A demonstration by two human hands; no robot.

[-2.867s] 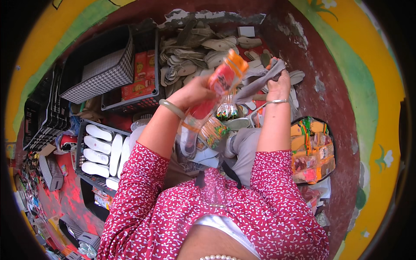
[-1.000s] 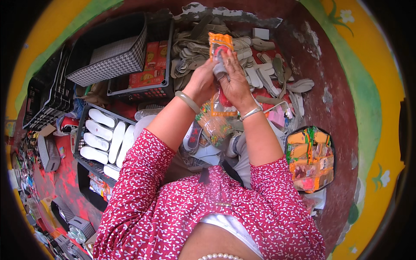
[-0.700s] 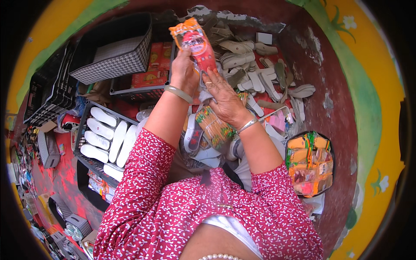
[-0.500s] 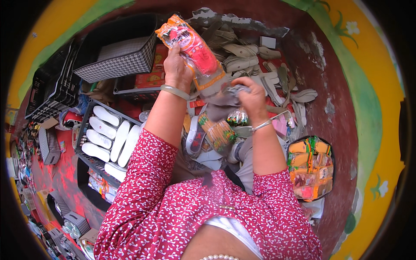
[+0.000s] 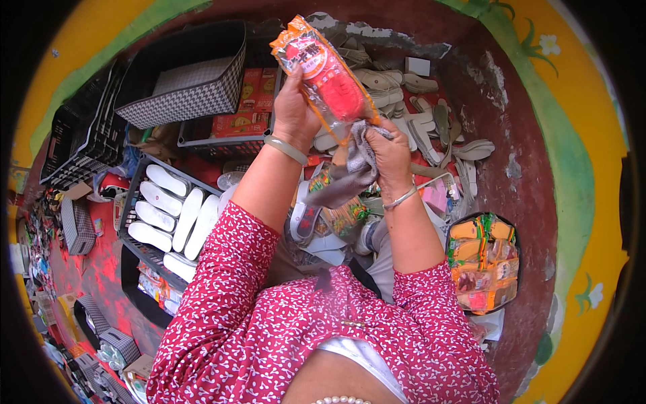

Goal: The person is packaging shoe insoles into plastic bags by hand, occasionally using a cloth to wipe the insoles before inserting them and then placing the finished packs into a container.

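My left hand [image 5: 295, 111] is closed on the left edge of a clear plastic packet [image 5: 330, 74] with orange borders, held up and tilted. Something red, perhaps a brush or sponge, shows inside it. My right hand [image 5: 389, 153] grips a grey cloth [image 5: 356, 165] at the packet's lower right end, and the fingers there also seem to pinch the packet's corner. The cloth hangs down to the left from that hand. Below, between my knees, lie a bundle in clear wrap [image 5: 340, 219] with green and orange colouring and a white insole with a dark pattern [image 5: 306, 219].
White insoles fill a dark crate [image 5: 138, 236] on the left. A checkered basket [image 5: 182, 97] stands behind it, beside a crate with red boxes [image 5: 242, 124]. Loose pale insoles [image 5: 377, 81] are heaped by the wall. On the right sits a round container [image 5: 517, 269] of orange packets.
The packet has shifted to the right and turned its printed face more towards me. My right hand has come up to the packet's lower end, and the cloth now hangs lower left.
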